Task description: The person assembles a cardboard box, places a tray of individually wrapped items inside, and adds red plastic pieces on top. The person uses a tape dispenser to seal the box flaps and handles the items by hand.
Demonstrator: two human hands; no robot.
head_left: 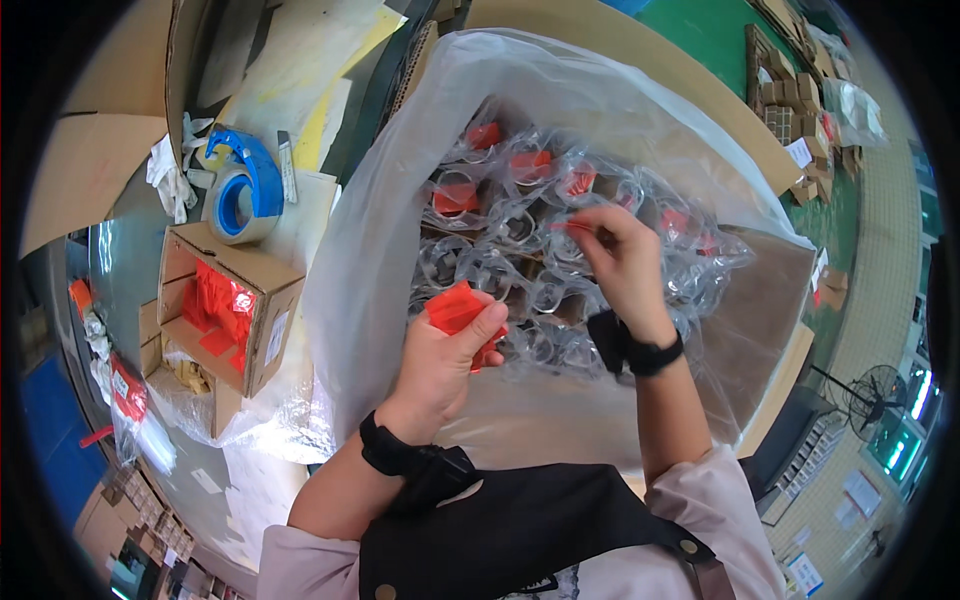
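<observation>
My left hand (445,355) is closed around several thin red packets (455,307), the thumb pressing on top of them. Farther to the right, my right hand (625,255) pinches one thin red packet (570,226) between thumb and fingertips, seen nearly edge-on. Both hands are over a large cardboard box (765,270) lined with a clear plastic bag (375,230). Inside stand rows of ring-topped parts (515,228) wrapped in clear plastic; their full shape is hidden. Red packets (456,197) lie on several of the far and right-hand ones.
On the worktable at left, a small open carton (270,330) holds more red packets (218,308). Behind it lie a blue tape dispenser (235,190), a utility knife (287,165) and a white glove (170,178). A standing fan (872,397) and stacked cartons (795,105) are at right.
</observation>
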